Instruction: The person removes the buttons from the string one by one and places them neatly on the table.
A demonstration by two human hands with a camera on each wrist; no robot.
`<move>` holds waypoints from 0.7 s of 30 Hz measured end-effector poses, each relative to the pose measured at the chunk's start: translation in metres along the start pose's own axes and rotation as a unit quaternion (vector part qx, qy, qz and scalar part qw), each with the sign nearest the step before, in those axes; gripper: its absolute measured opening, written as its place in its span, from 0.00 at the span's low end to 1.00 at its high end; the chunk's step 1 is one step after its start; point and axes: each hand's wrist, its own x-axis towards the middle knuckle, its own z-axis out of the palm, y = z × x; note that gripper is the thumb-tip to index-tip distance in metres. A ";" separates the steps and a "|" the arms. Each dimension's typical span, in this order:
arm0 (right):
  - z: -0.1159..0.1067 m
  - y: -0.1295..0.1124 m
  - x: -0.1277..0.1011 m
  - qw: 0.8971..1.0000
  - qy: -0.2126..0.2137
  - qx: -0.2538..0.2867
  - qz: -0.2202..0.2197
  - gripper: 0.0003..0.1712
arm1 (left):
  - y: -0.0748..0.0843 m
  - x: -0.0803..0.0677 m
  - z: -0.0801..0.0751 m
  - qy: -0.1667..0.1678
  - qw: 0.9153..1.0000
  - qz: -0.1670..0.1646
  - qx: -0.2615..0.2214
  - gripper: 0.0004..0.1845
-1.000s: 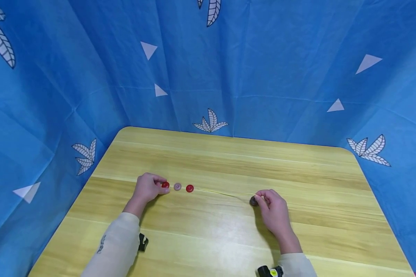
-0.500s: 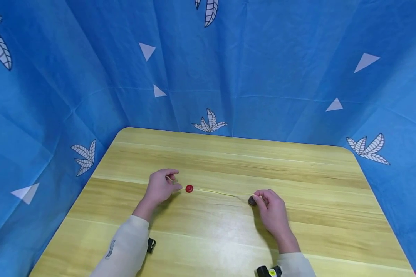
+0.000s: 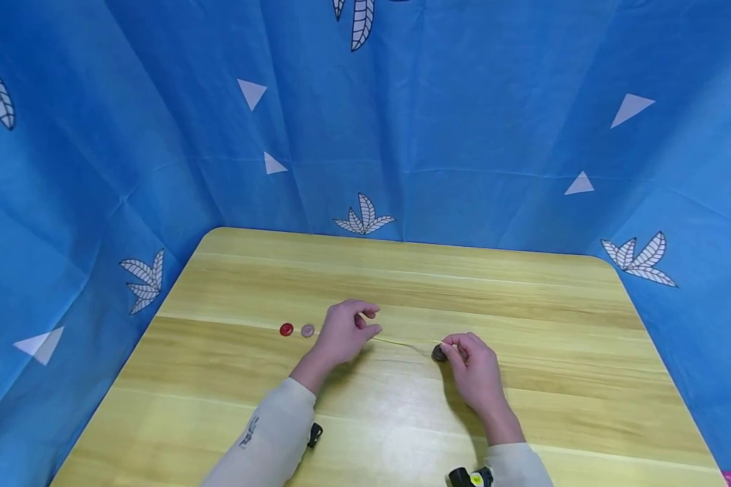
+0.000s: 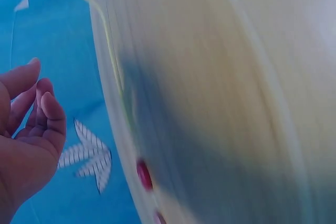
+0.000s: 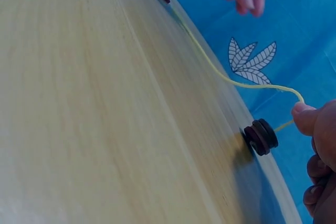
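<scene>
My right hand [image 3: 476, 370] pinches a yellow string [image 5: 210, 63] between thumb and finger. Below the pinch, a small stack of dark buttons [image 5: 261, 137] hangs on the string, close over the table. The string runs left to a spaced row of buttons: a red button [image 3: 286, 329] at the far left and a pinkish button [image 3: 307, 331] beside it. Another red button [image 4: 144, 174] lies along the string in the left wrist view; in the head view my left hand hides it. My left hand [image 3: 344, 331] hovers above the string, fingers loosely bent, with nothing held.
The wooden table [image 3: 524, 291] has rounded far corners. A blue curtain [image 3: 463, 122] with white leaf and triangle prints stands right behind and beside it. Dark wrist devices [image 3: 470, 477] sit at both cuffs.
My left hand has let go of the leftmost red button and moved right along the row, past the other buttons. My right hand keeps its pinch on the string, almost still.
</scene>
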 end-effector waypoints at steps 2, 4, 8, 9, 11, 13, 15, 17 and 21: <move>-0.001 0.000 0.000 1.000 -0.003 0.002 0.004 0.02 | 0.006 0.002 0.010 -0.019 0.999 0.023 -0.016 0.15; -0.002 0.000 -0.001 1.000 -0.005 0.003 0.008 0.03 | 0.011 0.003 0.020 -0.032 0.999 0.035 -0.017 0.14; -0.003 0.000 -0.001 1.000 -0.006 0.001 0.013 0.02 | 0.020 0.006 0.037 -0.049 0.997 0.054 -0.007 0.13; -0.003 0.000 -0.001 1.000 -0.006 0.000 0.013 0.02 | 0.021 0.006 0.041 -0.053 0.997 0.057 -0.005 0.13; -0.003 0.001 -0.001 1.000 -0.005 -0.001 0.013 0.02 | 0.023 0.008 0.050 -0.063 0.996 0.064 0.004 0.12; -0.003 0.001 -0.001 1.000 -0.002 0.000 0.012 0.03 | 0.025 0.009 0.058 -0.072 0.995 0.072 0.014 0.11; -0.003 0.001 -0.002 1.000 0.001 0.003 0.008 0.03 | 0.025 0.010 0.064 -0.077 0.994 0.080 0.025 0.11; -0.002 0.002 -0.002 1.000 0.004 0.004 0.001 0.04 | 0.026 0.012 0.069 -0.078 0.993 0.084 0.031 0.10; -0.002 0.003 -0.002 1.000 0.009 0.007 -0.007 0.05 | 0.026 0.014 0.075 -0.077 0.992 0.090 0.032 0.09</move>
